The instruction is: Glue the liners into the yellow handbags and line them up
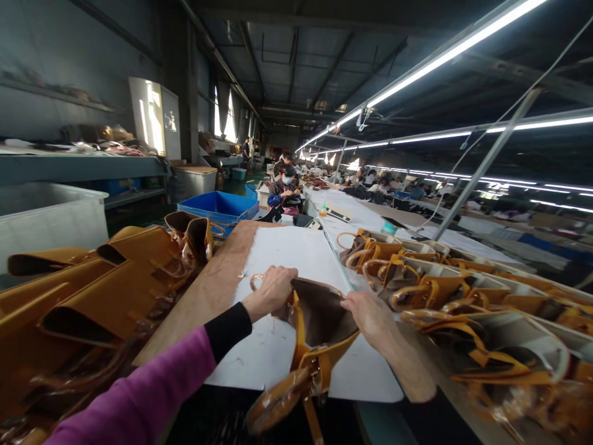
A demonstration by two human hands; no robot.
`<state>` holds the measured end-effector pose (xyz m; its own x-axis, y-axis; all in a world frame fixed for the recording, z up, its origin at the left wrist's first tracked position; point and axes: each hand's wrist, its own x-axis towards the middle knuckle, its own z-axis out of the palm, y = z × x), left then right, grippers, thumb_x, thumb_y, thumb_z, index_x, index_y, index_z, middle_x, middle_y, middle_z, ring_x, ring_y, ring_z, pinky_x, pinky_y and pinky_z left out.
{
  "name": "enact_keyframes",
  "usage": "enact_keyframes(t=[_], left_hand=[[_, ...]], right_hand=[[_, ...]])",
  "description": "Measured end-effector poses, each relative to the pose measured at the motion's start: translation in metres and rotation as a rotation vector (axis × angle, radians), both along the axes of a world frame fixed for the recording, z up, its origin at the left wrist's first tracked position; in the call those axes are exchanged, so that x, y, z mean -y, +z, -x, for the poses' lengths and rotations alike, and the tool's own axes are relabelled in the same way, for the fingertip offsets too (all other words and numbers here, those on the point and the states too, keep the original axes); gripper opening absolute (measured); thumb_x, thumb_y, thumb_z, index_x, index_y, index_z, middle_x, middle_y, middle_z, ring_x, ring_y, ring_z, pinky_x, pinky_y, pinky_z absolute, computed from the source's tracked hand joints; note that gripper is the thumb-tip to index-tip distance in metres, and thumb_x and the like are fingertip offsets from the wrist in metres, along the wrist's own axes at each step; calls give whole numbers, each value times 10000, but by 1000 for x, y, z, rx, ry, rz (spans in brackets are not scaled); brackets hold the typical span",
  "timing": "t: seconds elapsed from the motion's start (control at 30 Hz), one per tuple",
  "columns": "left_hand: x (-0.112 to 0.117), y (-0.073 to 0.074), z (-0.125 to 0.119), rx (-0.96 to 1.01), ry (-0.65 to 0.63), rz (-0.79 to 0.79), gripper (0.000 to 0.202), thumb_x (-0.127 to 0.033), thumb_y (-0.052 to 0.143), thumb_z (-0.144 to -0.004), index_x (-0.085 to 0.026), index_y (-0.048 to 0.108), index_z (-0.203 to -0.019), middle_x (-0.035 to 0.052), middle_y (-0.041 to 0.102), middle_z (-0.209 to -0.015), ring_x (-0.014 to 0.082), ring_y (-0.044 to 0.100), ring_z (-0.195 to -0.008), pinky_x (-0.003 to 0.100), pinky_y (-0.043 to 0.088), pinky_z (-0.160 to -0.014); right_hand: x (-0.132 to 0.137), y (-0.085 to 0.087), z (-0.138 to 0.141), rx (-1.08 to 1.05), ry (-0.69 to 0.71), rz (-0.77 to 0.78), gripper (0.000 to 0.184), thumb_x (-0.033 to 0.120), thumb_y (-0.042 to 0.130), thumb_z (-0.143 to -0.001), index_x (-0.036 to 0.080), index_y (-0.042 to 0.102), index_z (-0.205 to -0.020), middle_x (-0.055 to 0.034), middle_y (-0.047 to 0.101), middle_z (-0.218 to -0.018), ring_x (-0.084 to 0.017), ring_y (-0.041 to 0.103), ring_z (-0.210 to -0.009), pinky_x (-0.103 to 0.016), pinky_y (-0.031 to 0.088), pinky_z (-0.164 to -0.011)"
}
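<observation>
A tan handbag (336, 355) with a brown lining stands in front of me at the near edge of the table, its mouth spread and facing me. On the far left of its rim, my left hand (273, 287) is closed with the fingers curled over the edge. My right hand (370, 315) pinches the rim on the opposite side between thumb and fingers. One plastic-wrapped handle (278, 398) hangs down on the near side. The other handle (256, 282) shows partly behind my left hand. White paper (282, 247) lies beneath the bag.
Several tan handbags (139, 296) are piled on the left. More bags (430, 281) stand in rows on the right. A blue bin (217, 207) is beyond the left pile. Co-workers (287, 185) sit farther along the table; a slanted metal post (486, 164) rises at right.
</observation>
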<state>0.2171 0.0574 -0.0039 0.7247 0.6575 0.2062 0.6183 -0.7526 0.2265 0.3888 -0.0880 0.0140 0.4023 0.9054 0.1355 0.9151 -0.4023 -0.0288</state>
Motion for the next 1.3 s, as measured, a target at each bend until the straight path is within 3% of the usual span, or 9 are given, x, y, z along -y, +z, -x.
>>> enact_keyframes(t=[0.1,0.2,0.37,0.47,0.63,0.77,0.87,1.0,1.3], left_hand=[[9,-8,-14,127,-179,-92,272,-85,457,-758,-199,581,-972,50,642,-969,204,569,-940,321,398,-861],[20,-11,-25,205,-356,-91,236,-110,464,-784,-193,564,-981,33,615,-1026,181,546,-956,285,409,-863],[27,-16,-36,307,-433,-86,254,-97,451,-804,-176,520,-1035,44,564,-1109,163,533,-993,255,416,-891],[25,-22,-42,269,-495,-138,242,-89,460,-804,-173,538,-1017,49,556,-1141,172,533,-1021,266,410,-919],[22,-25,-50,231,-424,-111,146,-124,473,-822,-170,599,-878,38,589,-1100,177,576,-934,277,436,-861],[23,-17,-55,257,-414,-6,148,-135,477,-813,-186,616,-805,1,609,-1069,150,592,-838,256,435,-777],[24,-11,-57,312,-371,61,132,-130,469,-808,-175,592,-790,6,620,-938,138,581,-779,232,421,-705],[25,-7,-59,275,-321,65,106,-139,479,-798,-173,576,-774,5,611,-846,143,556,-733,233,389,-652],[24,-4,-64,207,-264,52,135,-147,466,-780,-187,594,-785,11,627,-773,165,555,-726,246,371,-629]], right_hand=[[2,-7,2,5,-36,2,240,282,474,-888,203,640,-733,-71,675,-779,-225,613,-802,-295,330,-609],[2,-11,1,0,-55,1,252,302,467,-894,209,647,-746,-73,679,-805,-234,615,-836,-298,339,-614],[1,-12,0,-11,-90,-13,251,318,457,-899,203,667,-826,-102,683,-863,-261,621,-863,-315,365,-635],[1,-10,1,-21,-91,-21,239,306,466,-891,194,671,-837,-115,684,-873,-269,622,-876,-322,371,-653],[1,-8,1,-53,-74,-24,217,313,500,-863,185,669,-812,-108,684,-853,-258,622,-871,-314,355,-645],[0,-10,-3,-96,-39,-7,187,374,613,-769,200,655,-827,-65,680,-821,-238,613,-852,-296,335,-625],[-2,-10,-4,-116,-16,-1,174,351,643,-733,216,643,-843,-39,680,-806,-221,614,-823,-283,318,-606],[-1,-9,-3,-116,-10,-18,106,302,577,-797,218,641,-804,-40,682,-812,-213,615,-835,-284,314,-615],[-1,-13,-2,-54,-22,-73,247,301,463,-895,200,653,-774,-88,690,-803,-244,627,-833,-316,310,-621]])
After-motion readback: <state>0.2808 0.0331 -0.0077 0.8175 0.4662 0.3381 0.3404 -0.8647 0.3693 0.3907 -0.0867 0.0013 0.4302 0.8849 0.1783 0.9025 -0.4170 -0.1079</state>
